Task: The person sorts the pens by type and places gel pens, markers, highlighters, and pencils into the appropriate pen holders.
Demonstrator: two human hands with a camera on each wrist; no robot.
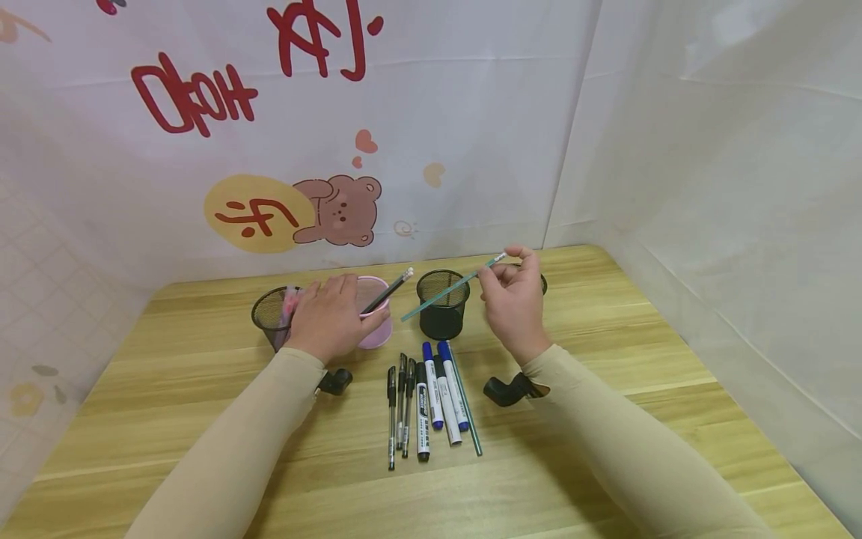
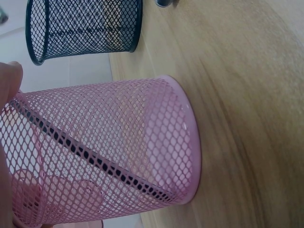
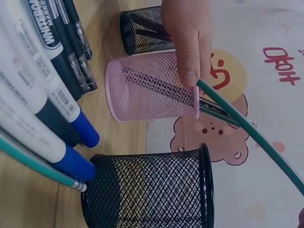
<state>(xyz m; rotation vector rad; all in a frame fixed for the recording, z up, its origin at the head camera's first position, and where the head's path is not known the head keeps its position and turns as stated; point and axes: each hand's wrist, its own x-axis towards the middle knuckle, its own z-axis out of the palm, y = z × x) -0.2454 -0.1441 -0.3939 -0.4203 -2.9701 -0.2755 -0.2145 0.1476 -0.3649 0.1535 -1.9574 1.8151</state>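
Observation:
My left hand (image 1: 330, 318) grips the rim of a pink mesh pen holder (image 1: 377, 335), its thumb (image 3: 190, 71) against the near side. Through the mesh in the left wrist view, fingers show on the far side. Dark pencils with white erasers (image 1: 390, 292) lean inside this pen holder. Between thumb and fingertips, my right hand (image 1: 517, 307) pinches a green pencil (image 1: 438, 299) near its eraser end. That pencil slants down to the left, above a black mesh pen holder (image 1: 441, 323), its lower tip near the pink one.
Another black pen holder (image 1: 264, 308) with pinkish items stands at the left; one more (image 1: 544, 284) is mostly hidden behind my right hand. In front lie several black gel pens (image 1: 392, 419), several whiteboard markers (image 1: 422, 419) and a green pencil (image 1: 471, 419). A printed cloth (image 1: 471, 150) hangs behind.

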